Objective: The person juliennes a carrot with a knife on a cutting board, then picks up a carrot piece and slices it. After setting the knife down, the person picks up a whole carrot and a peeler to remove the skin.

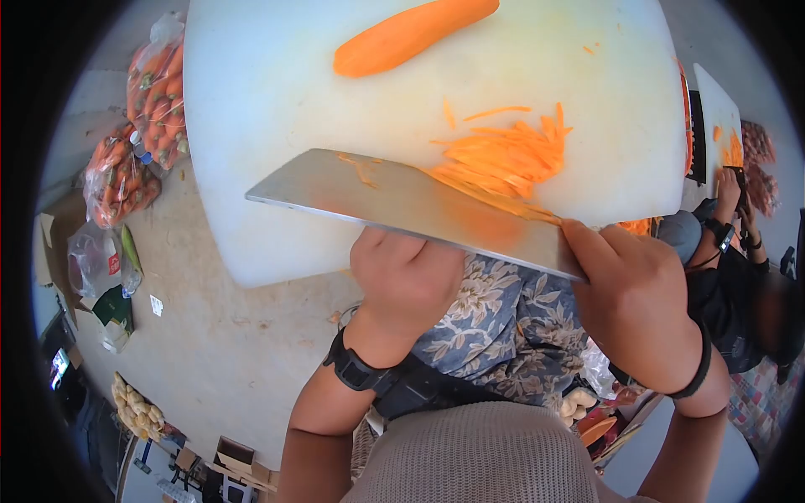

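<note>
A broad kitchen knife point(394, 197) is tilted over the near part of the white cutting board point(277, 109), its wide face toward me and smeared with carrot bits. My right hand point(633, 293) grips it at the handle end, covering the handle. Below the middle of the blade, my left hand point(407, 272) is closed with fingers curled; the fingertips are hidden behind the blade, and I cannot tell what they hold. Just beyond the blade lies a pile of carrot shreds point(507, 155). A peeled carrot point(411, 38) rests at the far side of the board.
Plastic bags of carrots point(159, 101) stand on the floor at the left, with a cardboard box point(59, 243) nearby. A co-worker point(729, 243) at the right works at another white board point(717, 96) with carrot shreds. More orange shreds point(636, 226) show beside my right hand.
</note>
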`<state>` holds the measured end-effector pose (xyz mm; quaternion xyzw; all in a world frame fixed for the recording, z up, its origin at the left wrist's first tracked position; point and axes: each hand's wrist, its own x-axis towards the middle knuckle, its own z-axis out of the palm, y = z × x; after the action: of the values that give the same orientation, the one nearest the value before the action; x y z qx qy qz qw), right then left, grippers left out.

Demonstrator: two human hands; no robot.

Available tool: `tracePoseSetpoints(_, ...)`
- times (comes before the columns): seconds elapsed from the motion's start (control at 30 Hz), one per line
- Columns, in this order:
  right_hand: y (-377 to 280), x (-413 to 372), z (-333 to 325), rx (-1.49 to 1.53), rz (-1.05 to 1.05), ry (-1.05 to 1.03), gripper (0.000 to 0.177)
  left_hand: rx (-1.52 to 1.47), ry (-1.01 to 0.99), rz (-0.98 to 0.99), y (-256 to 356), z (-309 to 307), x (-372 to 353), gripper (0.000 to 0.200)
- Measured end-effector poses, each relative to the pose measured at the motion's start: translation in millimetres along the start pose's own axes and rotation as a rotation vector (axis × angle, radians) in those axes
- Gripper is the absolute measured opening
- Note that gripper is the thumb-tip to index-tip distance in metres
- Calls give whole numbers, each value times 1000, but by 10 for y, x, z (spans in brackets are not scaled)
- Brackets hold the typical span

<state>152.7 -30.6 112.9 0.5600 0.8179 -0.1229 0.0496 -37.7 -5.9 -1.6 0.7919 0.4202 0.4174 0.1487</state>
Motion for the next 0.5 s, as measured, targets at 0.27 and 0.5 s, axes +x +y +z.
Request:
tracePoseSetpoints(0.27, -22, 123, -7, 52, -35, 38, 14, 29, -30, 1, -30, -11, 6, 23)
tracePoseSetpoints(0.5, -17, -60, -73, 119, 94, -56, 27, 13, -49, 27, -33, -19, 8, 25)
